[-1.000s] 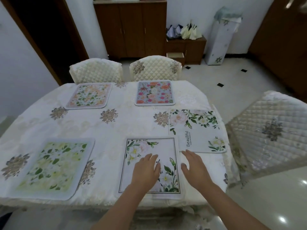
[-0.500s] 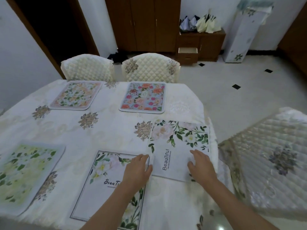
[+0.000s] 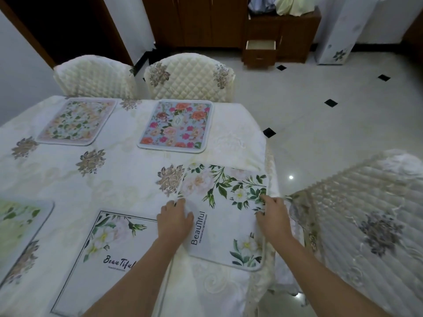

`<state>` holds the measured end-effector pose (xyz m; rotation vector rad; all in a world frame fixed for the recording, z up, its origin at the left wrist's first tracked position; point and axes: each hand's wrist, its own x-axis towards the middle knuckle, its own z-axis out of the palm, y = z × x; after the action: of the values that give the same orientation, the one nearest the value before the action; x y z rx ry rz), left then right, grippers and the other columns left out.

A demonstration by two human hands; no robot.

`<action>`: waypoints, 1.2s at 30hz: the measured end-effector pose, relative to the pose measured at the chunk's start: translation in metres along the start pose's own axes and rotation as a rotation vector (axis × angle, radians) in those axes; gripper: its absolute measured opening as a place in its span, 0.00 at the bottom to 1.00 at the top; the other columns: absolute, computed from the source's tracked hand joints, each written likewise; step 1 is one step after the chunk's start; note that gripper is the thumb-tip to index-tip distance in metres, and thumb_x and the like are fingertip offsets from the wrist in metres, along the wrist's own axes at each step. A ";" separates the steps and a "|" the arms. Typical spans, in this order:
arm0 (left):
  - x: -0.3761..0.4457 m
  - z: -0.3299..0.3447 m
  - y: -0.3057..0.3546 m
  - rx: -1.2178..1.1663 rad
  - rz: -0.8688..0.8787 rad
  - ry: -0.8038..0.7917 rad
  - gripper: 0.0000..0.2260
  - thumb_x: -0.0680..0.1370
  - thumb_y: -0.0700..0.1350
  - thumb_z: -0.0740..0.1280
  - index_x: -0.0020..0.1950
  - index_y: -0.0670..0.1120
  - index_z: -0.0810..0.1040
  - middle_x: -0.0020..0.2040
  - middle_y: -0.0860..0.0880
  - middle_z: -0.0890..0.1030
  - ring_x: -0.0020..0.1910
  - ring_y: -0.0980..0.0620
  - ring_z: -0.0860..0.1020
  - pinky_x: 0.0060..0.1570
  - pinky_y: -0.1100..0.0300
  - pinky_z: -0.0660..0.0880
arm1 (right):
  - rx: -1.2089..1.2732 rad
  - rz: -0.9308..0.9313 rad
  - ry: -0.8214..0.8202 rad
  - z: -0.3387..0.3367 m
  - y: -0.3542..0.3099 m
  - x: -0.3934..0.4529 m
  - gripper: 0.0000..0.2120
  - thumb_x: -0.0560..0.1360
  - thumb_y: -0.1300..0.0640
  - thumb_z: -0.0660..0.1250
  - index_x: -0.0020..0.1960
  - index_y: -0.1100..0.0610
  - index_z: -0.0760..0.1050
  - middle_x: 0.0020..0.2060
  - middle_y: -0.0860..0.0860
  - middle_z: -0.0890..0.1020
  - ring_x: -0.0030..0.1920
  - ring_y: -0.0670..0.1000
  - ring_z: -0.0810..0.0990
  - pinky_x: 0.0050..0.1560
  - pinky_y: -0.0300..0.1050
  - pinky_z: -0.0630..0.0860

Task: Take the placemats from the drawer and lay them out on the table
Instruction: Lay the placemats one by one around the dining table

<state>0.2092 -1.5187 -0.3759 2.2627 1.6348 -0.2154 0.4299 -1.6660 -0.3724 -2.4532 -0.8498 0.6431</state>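
Several floral placemats lie on the table [image 3: 128, 179]. A white mat with green leaves and "Beautiful" lettering [image 3: 224, 209] lies at the table's right end. My left hand [image 3: 175, 219] rests flat on its left edge, and my right hand [image 3: 273, 216] rests on its right edge, fingers spread. A second white bordered mat [image 3: 109, 255] lies at the near edge, partly under my left forearm. A pale green mat [image 3: 18, 227] is at the near left. Across the table lie a blue mat with pink roses [image 3: 176, 125] and a pale mat with orange flowers [image 3: 76, 121].
Two quilted chairs [image 3: 190, 76] stand behind the table and a third [image 3: 370, 223] at the right end. A small wooden cabinet's drawer [image 3: 261, 45] stands open by the far wall, beside a tall wardrobe. Tiled floor lies to the right.
Both hands left the near bordered mat and moved right onto the leafy mat at the table's end. The camera turned right and moved closer.
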 end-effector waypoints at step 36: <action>0.012 -0.014 -0.102 -0.143 0.256 0.251 0.14 0.77 0.46 0.64 0.60 0.44 0.79 0.59 0.45 0.79 0.56 0.43 0.77 0.52 0.50 0.74 | -0.145 -0.292 -0.062 0.053 -0.081 -0.030 0.26 0.77 0.55 0.62 0.74 0.54 0.64 0.76 0.52 0.61 0.75 0.54 0.57 0.76 0.53 0.51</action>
<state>0.1165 -1.4745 -0.3857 2.4332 1.3986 0.2500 0.3430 -1.6149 -0.3605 -2.3761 -1.2896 0.5686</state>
